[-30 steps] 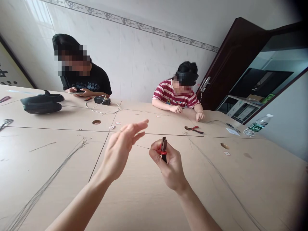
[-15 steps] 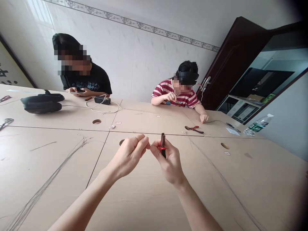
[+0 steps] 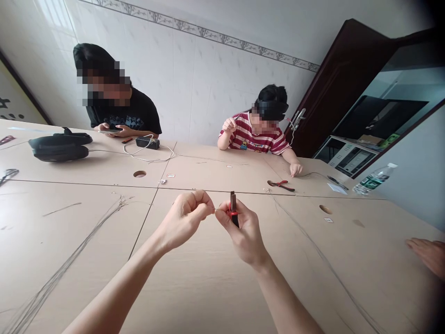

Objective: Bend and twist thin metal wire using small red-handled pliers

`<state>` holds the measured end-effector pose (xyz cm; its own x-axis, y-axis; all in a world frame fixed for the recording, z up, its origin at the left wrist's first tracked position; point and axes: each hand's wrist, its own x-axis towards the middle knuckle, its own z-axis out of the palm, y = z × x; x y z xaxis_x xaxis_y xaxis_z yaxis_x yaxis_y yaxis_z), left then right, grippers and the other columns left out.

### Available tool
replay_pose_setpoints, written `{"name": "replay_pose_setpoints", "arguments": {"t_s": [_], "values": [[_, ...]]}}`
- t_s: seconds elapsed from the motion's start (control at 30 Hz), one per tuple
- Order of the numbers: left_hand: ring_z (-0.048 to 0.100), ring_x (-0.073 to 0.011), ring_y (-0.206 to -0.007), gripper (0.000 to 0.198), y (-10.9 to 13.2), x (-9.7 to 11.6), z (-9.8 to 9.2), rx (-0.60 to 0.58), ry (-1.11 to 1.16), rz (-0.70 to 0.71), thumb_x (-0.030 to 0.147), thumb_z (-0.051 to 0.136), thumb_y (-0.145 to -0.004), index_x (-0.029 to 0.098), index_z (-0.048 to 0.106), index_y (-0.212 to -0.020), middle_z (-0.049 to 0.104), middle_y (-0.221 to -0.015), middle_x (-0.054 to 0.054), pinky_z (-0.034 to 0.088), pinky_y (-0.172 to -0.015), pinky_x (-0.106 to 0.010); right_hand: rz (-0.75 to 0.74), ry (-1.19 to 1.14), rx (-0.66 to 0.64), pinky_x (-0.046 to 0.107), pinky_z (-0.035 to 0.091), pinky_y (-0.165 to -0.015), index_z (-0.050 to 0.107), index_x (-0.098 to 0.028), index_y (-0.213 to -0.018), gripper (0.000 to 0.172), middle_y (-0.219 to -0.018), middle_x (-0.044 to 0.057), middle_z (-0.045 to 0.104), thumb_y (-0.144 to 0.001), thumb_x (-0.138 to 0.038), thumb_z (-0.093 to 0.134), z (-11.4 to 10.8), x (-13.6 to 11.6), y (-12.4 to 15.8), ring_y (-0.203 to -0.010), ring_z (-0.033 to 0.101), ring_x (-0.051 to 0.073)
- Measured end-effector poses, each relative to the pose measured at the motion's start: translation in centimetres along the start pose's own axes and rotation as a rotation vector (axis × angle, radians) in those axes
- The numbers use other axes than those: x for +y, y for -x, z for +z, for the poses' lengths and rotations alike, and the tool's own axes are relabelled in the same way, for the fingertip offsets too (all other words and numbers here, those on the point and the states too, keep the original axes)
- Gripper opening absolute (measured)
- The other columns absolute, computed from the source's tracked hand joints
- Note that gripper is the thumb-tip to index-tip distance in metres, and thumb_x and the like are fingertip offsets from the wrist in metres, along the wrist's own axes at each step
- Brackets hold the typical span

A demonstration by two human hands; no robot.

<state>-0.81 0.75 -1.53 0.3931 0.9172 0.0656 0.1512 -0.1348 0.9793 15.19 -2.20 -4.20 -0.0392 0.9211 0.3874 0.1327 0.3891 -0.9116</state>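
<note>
At the far left a black padded object (image 3: 59, 147) lies on the pale table (image 3: 194, 287), with a metal tool (image 3: 9, 175) cut off by the left edge, nearer than it; on the near left a loose bundle of thin grey wires (image 3: 83, 243) runs from the left corner toward the middle, a short wire piece (image 3: 61, 209) lying apart to its left; beyond, on the far side, a person in a black shirt (image 3: 141, 109) holds a phone (image 3: 110, 131) in both hands, and to the right of that phone sits a black box (image 3: 148, 142) with a white cable (image 3: 171, 157) looped about it.

In the middle, raised over the near part of the table, the left hand (image 3: 187, 215) is curled, its thumb and forefinger pinched together on a thin wire (image 3: 216, 209); that wire spans the narrow gap between the two hands; the right hand (image 3: 245, 232) is closed round red-and-black pliers (image 3: 233, 209), which stand with their jaws upward, while its thumb and forefinger also meet at the wire.

Farther right, on the far side, a person in a striped shirt (image 3: 259, 134) has one hand raised and the other on the table; nearer lie other pliers (image 3: 285, 187), and a second wire bundle (image 3: 318, 253) slants toward the near right; a pen (image 3: 336, 182), then a clear bottle (image 3: 377, 178), are at the right; another person's hand (image 3: 427, 254) shows at the right edge.
</note>
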Motion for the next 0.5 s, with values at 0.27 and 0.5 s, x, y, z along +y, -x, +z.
{"name": "replay_pose_setpoints", "arguments": {"t_s": [0.27,0.5], "values": [[0.026,-0.0099,-0.056,0.013,-0.13,0.23,-0.16,-0.034,0.006,-0.021,0.023,0.048,-0.081,0.018,0.054,-0.071,0.04,-0.063,0.005,0.023,-0.054,-0.026,0.019,0.046,-0.048,0.025,0.032,-0.056,0.052,-0.02,-0.074,0.025,-0.065,-0.003,0.04,-0.089,-0.039,0.06,-0.63,-0.52,-0.07,-0.059,0.033,0.011],[0.026,-0.0095,-0.054,0.015,-0.07,0.19,-0.14,-0.028,-0.014,-0.005,0.023,0.048,-0.082,0.018,0.053,-0.069,0.038,-0.062,0.006,0.023,-0.053,-0.026,0.026,0.05,-0.055,0.025,0.031,-0.055,0.053,-0.021,-0.075,0.025,-0.065,-0.004,0.04,-0.09,-0.039,0.06,-0.78,-0.24,-0.03,-0.059,0.033,0.011]]}}
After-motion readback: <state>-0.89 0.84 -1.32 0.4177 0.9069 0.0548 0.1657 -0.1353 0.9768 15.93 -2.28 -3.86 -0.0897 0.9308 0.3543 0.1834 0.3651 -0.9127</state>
